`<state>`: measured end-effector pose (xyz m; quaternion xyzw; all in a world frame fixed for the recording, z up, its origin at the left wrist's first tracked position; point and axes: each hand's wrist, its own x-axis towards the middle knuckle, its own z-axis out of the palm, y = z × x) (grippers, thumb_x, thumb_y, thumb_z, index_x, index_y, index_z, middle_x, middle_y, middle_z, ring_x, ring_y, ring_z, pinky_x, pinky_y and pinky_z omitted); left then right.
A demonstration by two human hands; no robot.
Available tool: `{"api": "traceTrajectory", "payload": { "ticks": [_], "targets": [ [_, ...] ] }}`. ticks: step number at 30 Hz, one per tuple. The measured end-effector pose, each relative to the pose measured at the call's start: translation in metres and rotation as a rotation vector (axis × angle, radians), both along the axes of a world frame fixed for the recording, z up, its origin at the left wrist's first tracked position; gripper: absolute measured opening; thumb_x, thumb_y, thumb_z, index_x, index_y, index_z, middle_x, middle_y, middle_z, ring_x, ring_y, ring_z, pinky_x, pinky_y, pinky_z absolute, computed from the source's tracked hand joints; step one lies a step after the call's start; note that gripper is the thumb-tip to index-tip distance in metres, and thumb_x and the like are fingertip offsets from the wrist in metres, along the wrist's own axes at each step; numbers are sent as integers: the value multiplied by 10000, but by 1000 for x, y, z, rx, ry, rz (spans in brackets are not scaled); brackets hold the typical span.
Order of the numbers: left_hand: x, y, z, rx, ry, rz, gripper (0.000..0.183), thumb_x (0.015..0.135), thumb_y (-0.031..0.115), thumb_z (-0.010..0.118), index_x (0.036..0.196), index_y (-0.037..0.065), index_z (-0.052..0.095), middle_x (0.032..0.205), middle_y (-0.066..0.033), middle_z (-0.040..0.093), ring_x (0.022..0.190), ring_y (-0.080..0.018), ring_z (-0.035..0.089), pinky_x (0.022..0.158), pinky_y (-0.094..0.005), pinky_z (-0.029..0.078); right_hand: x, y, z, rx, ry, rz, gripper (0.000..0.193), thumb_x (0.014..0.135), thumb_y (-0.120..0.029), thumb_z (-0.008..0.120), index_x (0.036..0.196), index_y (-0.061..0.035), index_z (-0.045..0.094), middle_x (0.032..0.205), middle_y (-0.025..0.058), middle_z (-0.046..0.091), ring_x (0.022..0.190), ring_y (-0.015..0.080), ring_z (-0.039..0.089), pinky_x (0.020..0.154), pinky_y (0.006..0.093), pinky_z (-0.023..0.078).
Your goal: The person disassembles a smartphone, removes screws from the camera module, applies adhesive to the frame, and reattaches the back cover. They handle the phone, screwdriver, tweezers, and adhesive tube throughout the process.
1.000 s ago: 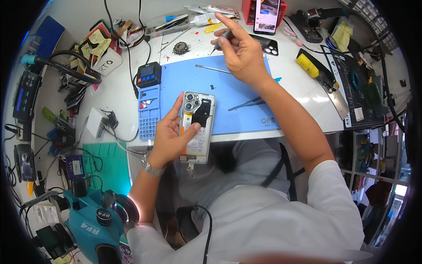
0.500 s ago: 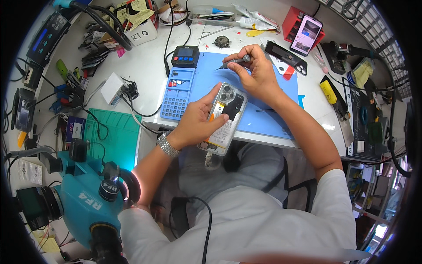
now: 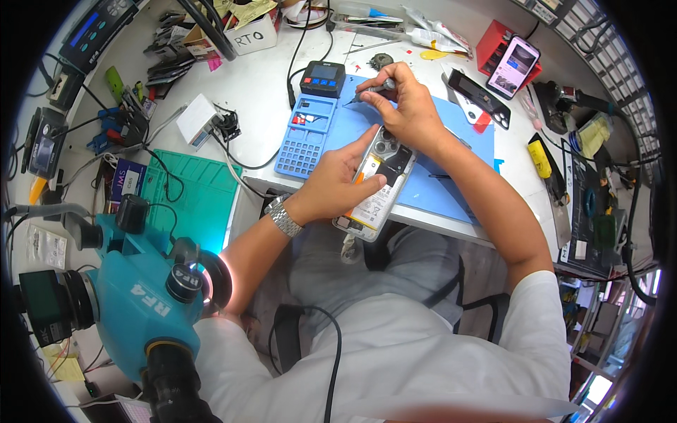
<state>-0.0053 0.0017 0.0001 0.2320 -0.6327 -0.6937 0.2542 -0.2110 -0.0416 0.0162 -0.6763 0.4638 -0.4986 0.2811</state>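
Observation:
My left hand [image 3: 335, 185] is closed round a smartphone [image 3: 375, 204] with its back cover off, thumb across its inside. The battery, a dark plate and the camera lenses show. The phone is tilted over the near edge of a blue mat [image 3: 434, 192]. My right hand [image 3: 416, 116] grips a slim grey screwdriver [image 3: 362, 95] above the phone's camera end. Its tip points left, toward a blue parts tray [image 3: 300, 156] with small parts in its upper compartments. Whether the tip touches anything is too small to tell.
A teal microscope [image 3: 144, 296] with a lit ring stands at the lower left, beside a green mat [image 3: 201, 176]. Behind the tray sits a small control box [image 3: 323, 77]. A dark phone back cover [image 3: 479, 99] and a propped phone [image 3: 513, 68] are at the right.
The whole view has shifted, and the bench appears further right. Relative to the tray, my right hand and the screwdriver have moved left, and the hand now overlaps the phone's camera end.

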Motion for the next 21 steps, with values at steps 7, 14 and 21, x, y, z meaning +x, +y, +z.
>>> {"api": "traceTrajectory", "payload": {
  "ticks": [7, 14, 21],
  "targets": [
    [3, 0, -5, -60, -1, 9, 886, 962, -36, 672, 1664, 31, 136, 1268, -145, 692, 1074, -110, 659, 917, -278, 550, -16, 10, 6, -65, -378, -3, 411, 1014, -7, 642, 1298, -4, 345, 1116, 215, 695, 1012, 236, 721, 910, 339, 605],
    [4, -1, 2, 3, 21, 46, 790, 972, -21, 671, 1602, 89, 207, 1106, -122, 730, 949, -112, 701, 800, -276, 576, -26, 53, 12, -92, -361, -175, 487, 1045, -21, 593, 1391, 26, 254, 1167, 274, 651, 1003, 258, 714, 868, 406, 638],
    [-1, 1, 5, 231, 136, 95, 529, 1015, 38, 652, 1451, 108, 362, 1021, -88, 726, 899, -99, 704, 764, -271, 582, -9, 58, -3, -140, -511, -158, 496, 991, 20, 668, 1311, 49, 291, 1125, 211, 612, 1015, 195, 667, 850, 308, 610]
  ]
}}
